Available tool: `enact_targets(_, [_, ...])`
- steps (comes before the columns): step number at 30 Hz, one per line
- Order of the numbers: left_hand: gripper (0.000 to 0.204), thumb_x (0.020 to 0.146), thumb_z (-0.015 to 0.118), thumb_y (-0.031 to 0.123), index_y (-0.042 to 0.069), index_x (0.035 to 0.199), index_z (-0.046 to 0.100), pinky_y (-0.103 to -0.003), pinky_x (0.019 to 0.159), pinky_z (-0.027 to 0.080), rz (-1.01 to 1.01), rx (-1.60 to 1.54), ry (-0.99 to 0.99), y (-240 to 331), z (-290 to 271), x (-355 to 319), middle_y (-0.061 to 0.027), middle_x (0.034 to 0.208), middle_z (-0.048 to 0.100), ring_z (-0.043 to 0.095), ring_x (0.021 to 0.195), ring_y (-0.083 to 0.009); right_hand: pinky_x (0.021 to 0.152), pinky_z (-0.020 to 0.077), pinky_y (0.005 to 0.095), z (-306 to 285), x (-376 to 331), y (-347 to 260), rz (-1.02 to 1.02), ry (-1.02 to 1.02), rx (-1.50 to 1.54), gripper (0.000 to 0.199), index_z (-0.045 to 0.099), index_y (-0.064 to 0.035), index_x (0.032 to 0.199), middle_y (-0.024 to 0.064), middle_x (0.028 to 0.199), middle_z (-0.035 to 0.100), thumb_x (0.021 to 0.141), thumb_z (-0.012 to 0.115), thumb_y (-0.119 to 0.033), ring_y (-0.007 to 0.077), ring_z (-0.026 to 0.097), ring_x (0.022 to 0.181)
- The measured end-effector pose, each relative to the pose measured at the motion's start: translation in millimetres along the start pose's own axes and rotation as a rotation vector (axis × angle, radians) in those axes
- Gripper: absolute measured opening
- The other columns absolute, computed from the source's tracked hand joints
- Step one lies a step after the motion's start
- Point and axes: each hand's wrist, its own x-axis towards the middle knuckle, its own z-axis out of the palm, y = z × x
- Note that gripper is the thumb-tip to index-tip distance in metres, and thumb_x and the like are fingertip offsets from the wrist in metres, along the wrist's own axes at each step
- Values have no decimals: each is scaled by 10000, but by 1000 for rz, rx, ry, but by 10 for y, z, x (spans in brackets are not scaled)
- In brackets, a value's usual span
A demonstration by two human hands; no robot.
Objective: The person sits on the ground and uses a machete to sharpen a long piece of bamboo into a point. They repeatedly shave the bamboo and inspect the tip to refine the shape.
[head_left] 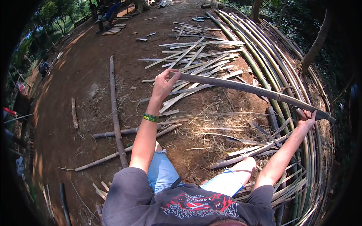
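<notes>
A long grey-brown split bamboo strip [241,86] is raised in front of me, slanting down from left to right. My left hand [164,83] pinches its left end between thumb and fingers; a green and yellow band circles that wrist. Close to the other end, my right hand [306,119] grips the strip, which runs on a little past the fingers. Beneath and beyond it, a loose pile of pale split bamboo strips [200,62] lies on the ground. More bamboo strips [252,150] lie beside my right knee.
Long green bamboo poles [260,62] run along the right side, near a tree trunk [317,43]. Straw-like shavings [211,122] cover the dirt ahead. At left lie a wooden pole [115,109] and a short stick [74,113]. A person [109,15] sits far back left.
</notes>
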Motion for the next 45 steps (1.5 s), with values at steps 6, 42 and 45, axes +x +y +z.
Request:
enact_targets(6, [372, 793, 762, 260, 31, 1076, 688, -334, 841, 499, 431, 190, 132, 149, -47, 89, -100, 1028, 687, 655, 984, -239, 544, 329, 256, -68, 114, 22, 18, -18, 28, 519, 313, -195, 559, -44, 496, 308, 978, 561, -374, 112, 334, 491])
enact_targets(42, [113, 921, 615, 71, 15, 847, 550, -308, 749, 487, 510, -106, 940, 533, 108, 383, -65, 1033, 607, 599, 812, -174, 601, 405, 289, -96, -78, 251, 66, -104, 54, 466, 379, -134, 594, -2, 538, 375, 969, 589, -315, 153, 413, 539])
enact_targets(45, [80, 926, 597, 53, 19, 866, 555, -293, 719, 507, 416, -326, 876, 532, -30, 391, -87, 998, 657, 624, 824, -157, 598, 410, 290, -9, -176, 355, 68, -75, 59, 463, 381, -132, 593, -5, 542, 375, 967, 597, -302, 153, 406, 534])
